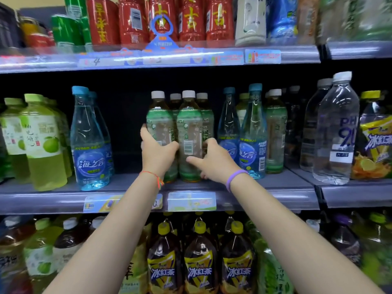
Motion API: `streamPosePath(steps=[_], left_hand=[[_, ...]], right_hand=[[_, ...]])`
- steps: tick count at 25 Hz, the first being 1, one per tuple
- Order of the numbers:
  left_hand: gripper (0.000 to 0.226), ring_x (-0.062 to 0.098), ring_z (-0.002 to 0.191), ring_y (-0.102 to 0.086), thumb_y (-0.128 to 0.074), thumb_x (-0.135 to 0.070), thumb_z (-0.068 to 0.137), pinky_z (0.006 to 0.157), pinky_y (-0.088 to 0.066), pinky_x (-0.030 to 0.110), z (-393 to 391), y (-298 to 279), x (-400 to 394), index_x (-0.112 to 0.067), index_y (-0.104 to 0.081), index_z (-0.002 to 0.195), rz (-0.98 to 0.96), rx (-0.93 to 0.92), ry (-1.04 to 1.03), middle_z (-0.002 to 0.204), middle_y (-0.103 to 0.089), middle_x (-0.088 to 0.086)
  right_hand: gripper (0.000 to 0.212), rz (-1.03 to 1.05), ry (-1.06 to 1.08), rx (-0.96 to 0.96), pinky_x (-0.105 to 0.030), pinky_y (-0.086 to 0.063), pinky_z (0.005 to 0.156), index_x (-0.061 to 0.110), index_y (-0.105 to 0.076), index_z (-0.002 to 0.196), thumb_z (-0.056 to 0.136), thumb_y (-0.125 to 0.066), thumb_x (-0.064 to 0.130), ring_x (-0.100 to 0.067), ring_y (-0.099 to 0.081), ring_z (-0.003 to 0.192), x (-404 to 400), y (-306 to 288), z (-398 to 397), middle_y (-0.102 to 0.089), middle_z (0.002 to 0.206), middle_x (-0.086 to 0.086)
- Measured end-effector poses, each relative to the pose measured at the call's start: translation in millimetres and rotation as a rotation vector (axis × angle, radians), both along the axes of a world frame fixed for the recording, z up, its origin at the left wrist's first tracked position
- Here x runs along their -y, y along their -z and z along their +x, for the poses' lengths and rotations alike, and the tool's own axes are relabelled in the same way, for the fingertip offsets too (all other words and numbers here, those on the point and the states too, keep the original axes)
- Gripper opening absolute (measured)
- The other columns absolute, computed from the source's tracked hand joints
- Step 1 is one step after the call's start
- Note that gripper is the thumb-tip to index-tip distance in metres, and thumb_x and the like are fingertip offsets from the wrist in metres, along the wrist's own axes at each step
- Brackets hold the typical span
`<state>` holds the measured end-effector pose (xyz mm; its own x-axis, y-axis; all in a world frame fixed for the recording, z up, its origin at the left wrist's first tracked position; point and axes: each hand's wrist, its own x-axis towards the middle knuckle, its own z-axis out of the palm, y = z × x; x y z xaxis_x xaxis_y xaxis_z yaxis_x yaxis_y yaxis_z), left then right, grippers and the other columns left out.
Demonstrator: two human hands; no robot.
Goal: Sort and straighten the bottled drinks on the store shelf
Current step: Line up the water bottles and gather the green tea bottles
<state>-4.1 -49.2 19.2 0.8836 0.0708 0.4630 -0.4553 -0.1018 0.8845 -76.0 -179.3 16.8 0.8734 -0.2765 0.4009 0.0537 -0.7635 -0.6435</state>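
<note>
Four white-capped, green-labelled tea bottles (189, 134) stand upright, clustered two deep mid-shelf (275, 183), the front pair touching, barcode facing outward.

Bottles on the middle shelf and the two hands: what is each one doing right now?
Left green tea bottle: upright, capped, gripped by the left hand.
Right green tea bottle: upright, capped, barcode facing out, touched by the right hand.
Blue water bottle: upright, capped, label facing out.
Clear water bottle: upright, capped.
Middle shelf: stocked, with a gap left of the tea.
</note>
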Motion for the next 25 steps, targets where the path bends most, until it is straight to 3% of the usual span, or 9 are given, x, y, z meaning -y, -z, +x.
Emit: streamPosePath(steps=[3,7,10,13,15,17,20,23,25], left_hand=[[0.086,0.033,0.145,-0.025,-0.061,-0.024,0.079,0.118,-0.025,0.049,-27,5,12,-0.006,-0.022,0.153,0.033,0.395,-0.210,0.156,-0.025,0.017],[0.044,0.038,0.123,-0.050,-0.059,-0.015,0.076,0.106,-0.039,0.048,-57,6,48,-0.001,-0.063,0.117,0.235,1.033,-0.226,0.129,-0.056,0.019],[0.028,0.026,0.098,-0.059,-0.053,-0.022,0.083,0.083,-0.049,0.044,-64,10,78,-0.011,-0.066,0.104,0.432,0.820,-0.049,0.102,-0.065,0.005],[0.035,0.025,0.107,-0.058,-0.055,-0.020,0.088,0.090,-0.049,0.040,-56,13,95,-0.017,-0.059,0.123,0.533,0.448,0.111,0.117,-0.062,0.004],[0.040,0.027,0.114,-0.054,-0.056,-0.016,0.086,0.093,-0.047,0.043,-59,13,95,-0.013,-0.058,0.126,0.530,0.536,0.070,0.123,-0.058,0.008],[0.045,0.033,0.121,-0.049,-0.059,-0.017,0.078,0.099,-0.043,0.050,-62,16,91,-0.011,-0.062,0.122,0.477,0.814,-0.264,0.128,-0.055,0.014],[0.090,0.042,0.144,-0.028,-0.067,-0.045,0.072,0.113,-0.024,0.059,-54,15,65,-0.014,-0.034,0.150,0.461,0.645,-0.659,0.155,-0.031,0.021],[0.141,0.044,0.146,-0.020,-0.078,-0.071,0.060,0.111,-0.029,0.064,-35,15,42,-0.017,0.008,0.158,0.405,0.189,-0.502,0.161,-0.010,0.024],[0.151,0.043,0.142,-0.027,-0.079,-0.074,0.054,0.109,-0.033,0.061,-26,16,37,-0.017,0.017,0.156,0.370,0.105,-0.398,0.159,-0.015,0.024]], right_hand=[[0.044,-0.092,0.133,0.279,-0.034,-0.045,0.060,0.015,-0.040,0.126,0.091,-0.061,0.032,-0.019,-0.055,0.077,4,1,-11,-0.054,0.102,-0.004],[0.040,-0.110,0.520,0.679,-0.029,-0.032,0.060,0.009,-0.042,0.119,0.086,-0.062,0.022,-0.023,-0.046,0.079,41,-8,-30,-0.038,0.116,-0.007],[0.051,-0.099,0.596,0.523,-0.032,-0.037,0.067,0.008,-0.042,0.122,0.088,-0.064,0.038,-0.028,-0.050,0.106,73,-10,-34,-0.045,0.124,-0.010],[0.063,-0.187,0.608,0.306,-0.035,-0.041,0.067,0.008,-0.043,0.118,0.085,-0.065,0.056,-0.029,-0.054,0.108,83,-10,-32,-0.049,0.121,-0.010],[0.066,-0.220,0.614,0.243,-0.034,-0.038,0.061,0.008,-0.045,0.113,0.082,-0.065,0.062,-0.028,-0.057,0.087,81,-15,-34,-0.047,0.117,-0.008],[0.069,-0.219,0.616,0.187,-0.032,-0.036,0.059,0.007,-0.046,0.109,0.080,-0.064,0.067,-0.026,-0.050,0.074,78,-22,-36,-0.045,0.108,-0.005],[0.068,-0.196,0.539,0.142,-0.032,-0.040,0.060,0.009,-0.038,0.103,0.080,-0.060,0.069,-0.027,-0.054,0.075,81,-24,-38,-0.049,0.092,-0.002],[0.069,-0.186,0.432,0.114,-0.033,-0.046,0.061,0.011,-0.034,0.104,0.081,-0.056,0.071,-0.025,-0.056,0.073,78,-24,-41,-0.053,0.088,-0.002],[0.076,-0.172,0.367,0.101,-0.034,-0.051,0.063,0.010,-0.040,0.114,0.079,-0.057,0.074,-0.024,-0.058,0.075,73,-24,-43,-0.053,0.087,-0.001]])
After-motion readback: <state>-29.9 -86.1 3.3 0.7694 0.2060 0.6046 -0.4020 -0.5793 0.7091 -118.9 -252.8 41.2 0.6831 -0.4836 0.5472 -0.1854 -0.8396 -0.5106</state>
